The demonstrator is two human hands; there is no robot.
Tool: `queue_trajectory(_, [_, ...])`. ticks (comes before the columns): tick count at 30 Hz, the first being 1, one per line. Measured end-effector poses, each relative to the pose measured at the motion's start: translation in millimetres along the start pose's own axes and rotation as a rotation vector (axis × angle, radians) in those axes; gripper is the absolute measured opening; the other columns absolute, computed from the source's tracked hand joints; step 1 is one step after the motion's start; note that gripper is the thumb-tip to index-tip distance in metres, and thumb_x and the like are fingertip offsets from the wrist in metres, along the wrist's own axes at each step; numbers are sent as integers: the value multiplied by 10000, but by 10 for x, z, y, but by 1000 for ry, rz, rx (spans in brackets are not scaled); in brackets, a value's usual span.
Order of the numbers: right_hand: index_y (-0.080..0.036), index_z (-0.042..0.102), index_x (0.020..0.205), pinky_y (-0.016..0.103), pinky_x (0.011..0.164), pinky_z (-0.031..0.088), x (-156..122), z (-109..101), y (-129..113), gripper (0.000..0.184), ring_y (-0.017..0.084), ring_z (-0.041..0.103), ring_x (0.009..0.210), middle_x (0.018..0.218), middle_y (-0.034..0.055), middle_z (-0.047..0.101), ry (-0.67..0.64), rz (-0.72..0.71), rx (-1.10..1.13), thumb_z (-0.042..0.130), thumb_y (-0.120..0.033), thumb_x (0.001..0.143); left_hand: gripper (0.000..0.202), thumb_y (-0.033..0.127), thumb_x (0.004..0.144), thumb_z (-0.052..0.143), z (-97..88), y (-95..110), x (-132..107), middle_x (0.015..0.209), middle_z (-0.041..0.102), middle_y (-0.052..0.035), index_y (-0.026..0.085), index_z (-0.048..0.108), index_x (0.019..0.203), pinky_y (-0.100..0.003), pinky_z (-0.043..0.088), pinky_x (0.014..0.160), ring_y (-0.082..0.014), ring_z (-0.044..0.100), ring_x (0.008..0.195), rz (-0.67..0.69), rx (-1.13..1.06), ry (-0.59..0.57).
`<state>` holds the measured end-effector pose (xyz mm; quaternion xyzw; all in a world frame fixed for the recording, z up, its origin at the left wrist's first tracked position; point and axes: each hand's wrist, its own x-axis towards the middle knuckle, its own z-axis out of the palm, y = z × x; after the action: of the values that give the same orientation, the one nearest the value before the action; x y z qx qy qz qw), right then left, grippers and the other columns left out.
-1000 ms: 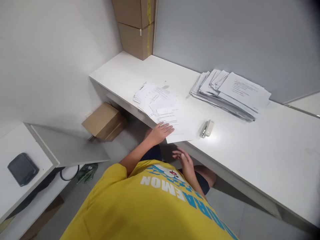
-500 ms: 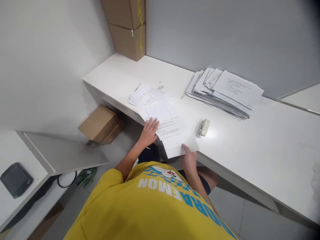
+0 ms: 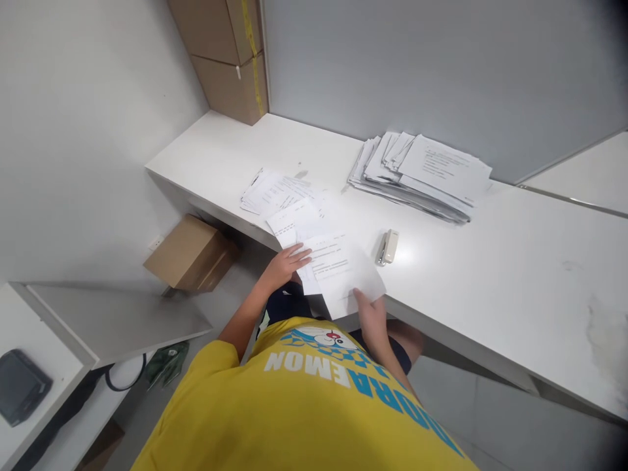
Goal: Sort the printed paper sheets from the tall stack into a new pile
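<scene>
Paper handling at a white worktop [image 3: 471, 275]. We see the left hand [image 3: 284, 269] palm down, its fingers lightly spread across the left border of a printed sheet [image 3: 338, 275] and a second sheet [image 3: 309, 282] partly beneath it. The right hand [image 3: 371, 314] pinches the printed sheet close to its near right corner, thumb on top; the fingers underneath are hidden from us. The printed sheet thus lies between the hands, its near end reaching past the worktop's front edge. Beyond the left hand we find a loose fan of papers [image 3: 275, 191]; beyond the right hand, a stapler [image 3: 390, 247], apart from the printed sheet; farther off on that side, a thick paper stack [image 3: 422, 173] with uneven edges.

On technique, we judge that the left fingers do best with light, flat pressure, and the right pinch with just enough force to avoid a crease. The overhanging end lacks support and would probably bend if pushed, so we advise moving it level, along its own plane, lest the second sheet be dragged with it.
</scene>
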<state>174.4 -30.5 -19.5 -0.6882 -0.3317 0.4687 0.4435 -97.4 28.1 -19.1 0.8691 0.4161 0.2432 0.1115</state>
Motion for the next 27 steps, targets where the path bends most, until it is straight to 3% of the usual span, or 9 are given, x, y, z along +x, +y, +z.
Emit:
queue_trajectory(4, [-215, 624, 1283, 422, 1038, 498, -223, 51, 207, 647, 275, 575, 1263, 1297, 74, 666, -25, 86, 225, 775, -437, 695, 480, 100, 1000, 275, 75, 60, -27, 1435, 584, -66, 221, 609, 1324, -465, 439, 1166, -194, 363, 1476, 22, -52, 56])
queue_trajectory(9, [-238, 537, 1367, 444, 1030, 513, -295, 152, 133, 737, 256, 639, 1166, 1259, 61, 679, -20, 92, 460, 778, -389, 688, 488, 103, 990, 282, 35, 69, 16, 1415, 600, -73, 217, 577, 1362, -471, 463, 1135, -197, 400, 1456, 59, -22, 22])
queue_trajectory(14, [-230, 579, 1296, 440, 1016, 522, -243, 94, -107, 645, 252, 659, 1109, 1218, 57, 691, -1, 76, 500, 767, -347, 690, 557, 49, 949, 247, -81, -67, 42, 1420, 596, -74, 206, 554, 1387, -485, 351, 1200, -191, 412, 1445, 41, 104, 62])
queue_trajectory(18, [-235, 582, 1273, 406, 1002, 533, -108, -6, -305, 630, 237, 658, 1103, 1184, 38, 698, 52, 56, 519, 767, -328, 679, 563, 48, 932, 238, -180, -320, 144, 1415, 597, -91, 188, 572, 1363, -577, 214, 1236, -218, 396, 1454, -100, 167, 155])
queue_trajectory(22, [-220, 610, 1228, 409, 1009, 527, 19, -93, -380, 576, 240, 645, 1125, 1197, 49, 694, 11, 12, 440, 777, -366, 696, 520, 62, 925, 295, -344, -529, 242, 1453, 565, -72, 218, 610, 1309, -638, 108, 1235, -248, 305, 1499, -195, 168, 117])
queue_trajectory(27, [-207, 651, 1153, 450, 997, 506, 45, -147, -327, 545, 273, 635, 1119, 1104, 68, 724, 68, -21, 305, 785, -441, 680, 464, 78, 922, 330, -514, -403, 161, 1387, 628, -51, 237, 670, 1194, -698, 58, 1211, -283, 287, 1507, -210, 176, 205])
